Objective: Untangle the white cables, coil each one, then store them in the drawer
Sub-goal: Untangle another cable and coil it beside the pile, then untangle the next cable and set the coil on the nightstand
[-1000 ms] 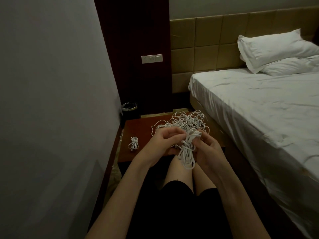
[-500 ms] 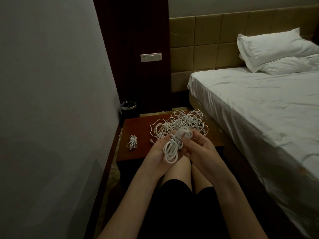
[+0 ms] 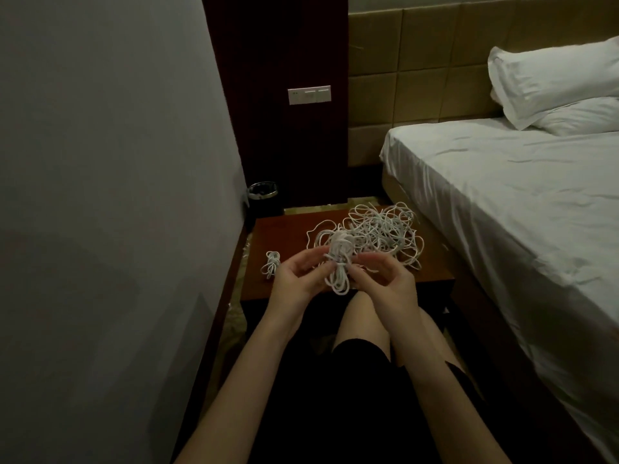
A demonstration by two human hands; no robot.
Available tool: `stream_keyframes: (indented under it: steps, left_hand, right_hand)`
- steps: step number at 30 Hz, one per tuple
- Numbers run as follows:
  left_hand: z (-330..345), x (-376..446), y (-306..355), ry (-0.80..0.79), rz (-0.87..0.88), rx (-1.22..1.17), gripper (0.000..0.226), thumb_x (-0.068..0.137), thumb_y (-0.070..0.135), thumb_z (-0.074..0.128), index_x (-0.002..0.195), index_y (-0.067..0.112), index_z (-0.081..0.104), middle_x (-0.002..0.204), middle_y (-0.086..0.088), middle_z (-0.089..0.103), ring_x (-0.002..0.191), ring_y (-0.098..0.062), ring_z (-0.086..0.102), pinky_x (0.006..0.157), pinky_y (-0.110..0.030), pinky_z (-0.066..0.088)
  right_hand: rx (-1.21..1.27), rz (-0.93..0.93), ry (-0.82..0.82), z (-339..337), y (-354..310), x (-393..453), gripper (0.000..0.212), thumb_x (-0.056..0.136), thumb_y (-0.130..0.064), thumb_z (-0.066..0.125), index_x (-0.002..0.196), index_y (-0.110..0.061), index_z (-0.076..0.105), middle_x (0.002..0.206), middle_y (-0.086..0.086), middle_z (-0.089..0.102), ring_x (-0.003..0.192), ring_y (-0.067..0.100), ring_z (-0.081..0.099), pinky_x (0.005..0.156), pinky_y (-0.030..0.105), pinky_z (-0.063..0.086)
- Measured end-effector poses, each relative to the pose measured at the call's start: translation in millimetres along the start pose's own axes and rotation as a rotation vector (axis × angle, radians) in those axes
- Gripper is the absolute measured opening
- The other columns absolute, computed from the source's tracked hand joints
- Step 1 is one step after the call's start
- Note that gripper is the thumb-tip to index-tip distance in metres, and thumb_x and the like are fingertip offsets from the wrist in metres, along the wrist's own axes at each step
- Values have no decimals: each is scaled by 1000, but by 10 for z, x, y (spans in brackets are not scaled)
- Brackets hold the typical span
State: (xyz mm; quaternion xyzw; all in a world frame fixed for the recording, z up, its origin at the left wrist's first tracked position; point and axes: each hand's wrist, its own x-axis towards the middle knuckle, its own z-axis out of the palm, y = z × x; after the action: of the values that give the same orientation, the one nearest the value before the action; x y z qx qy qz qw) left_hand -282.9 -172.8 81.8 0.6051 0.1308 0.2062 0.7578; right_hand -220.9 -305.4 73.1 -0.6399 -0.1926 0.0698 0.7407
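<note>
A coiled white cable bundle hangs upright between my hands over the front edge of a red-brown bedside table. My left hand pinches the bundle at its wrapped middle. My right hand holds its other side with curled fingers. Behind them a loose tangle of white cables lies spread on the table. One small finished coil rests at the table's left front. No drawer front is visible.
A grey wall runs close on the left. A bed with white sheets and pillows stands tight on the right. A black waste bin sits behind the table by a dark panel with a switch plate.
The bundle has been lifted upright and shifted forward between my hands; my left hand went from cradling it underneath to pinching its middle.
</note>
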Motion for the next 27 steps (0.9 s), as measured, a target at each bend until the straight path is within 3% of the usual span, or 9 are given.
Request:
stream_keyframes:
  steps: [4, 9, 12, 14, 19, 22, 25, 27]
  left_hand:
    - [-128, 104, -160, 133, -32, 43, 22, 83, 8, 72, 105, 13, 68, 105, -6, 72, 102, -22, 68, 88, -36, 56]
    - [-389, 387, -216, 260, -106, 132, 20, 81, 7, 75, 99, 14, 70, 100, -6, 74, 95, -18, 71, 83, -35, 59]
    - [-575, 660, -241, 298, -130, 187, 25, 81, 9, 76, 105, 13, 71, 105, -7, 72, 97, -20, 70, 83, -37, 59]
    - [-666, 862, -272, 317, -154, 234, 29, 81, 8, 75, 109, 11, 69, 104, -1, 70, 98, -15, 67, 83, -30, 58]
    - [-891, 1428, -419, 352, -272, 428, 41, 80, 6, 75, 120, 11, 66, 109, 3, 66, 107, -15, 61, 95, -31, 50]
    - [-1024, 1689, -541, 352, -312, 567, 43, 80, 6, 75, 121, 10, 65, 117, -4, 68, 103, -15, 64, 93, -32, 53]
    - [-1118, 1861, -658, 318, -343, 631, 42, 83, 4, 72, 124, 8, 63, 118, -4, 67, 98, -9, 61, 80, -16, 48]
    - [-1176, 1941, -761, 302, -378, 663, 43, 83, 4, 72, 125, 6, 62, 119, -4, 67, 99, -7, 60, 79, -12, 44]
  right_hand:
    - [-63, 7, -36, 214, 164, 79, 18, 82, -9, 74, 93, -21, 67, 92, -5, 72, 88, 3, 68, 76, 16, 53]
    - [-119, 39, -103, 477, 367, 345, 17, 86, -11, 71, 101, -18, 69, 94, -8, 70, 87, -4, 66, 74, 11, 51]
    - [-162, 61, -170, 648, 514, 597, 25, 87, -16, 70, 112, -19, 67, 100, -12, 68, 92, -4, 64, 77, 14, 51]
    - [-183, 89, -213, 762, 625, 782, 29, 89, -21, 69, 117, -20, 65, 106, -14, 66, 100, -1, 62, 85, 18, 51]
    - [-266, 216, -271, 1023, 992, 1286, 40, 88, -22, 69, 126, -14, 62, 120, -2, 65, 114, 11, 58, 101, 34, 47]
    - [-346, 274, -306, 1147, 1218, 1552, 42, 88, -21, 69, 128, -12, 60, 126, 3, 64, 119, 14, 56, 102, 34, 45]
    - [-387, 350, -350, 1232, 1409, 1723, 41, 90, -20, 66, 130, -11, 59, 128, 4, 63, 119, 15, 57, 101, 32, 46]
    - [-431, 398, -366, 1259, 1534, 1780, 38, 93, -20, 62, 130, -12, 59, 132, 4, 61, 132, 20, 46, 110, 37, 37]
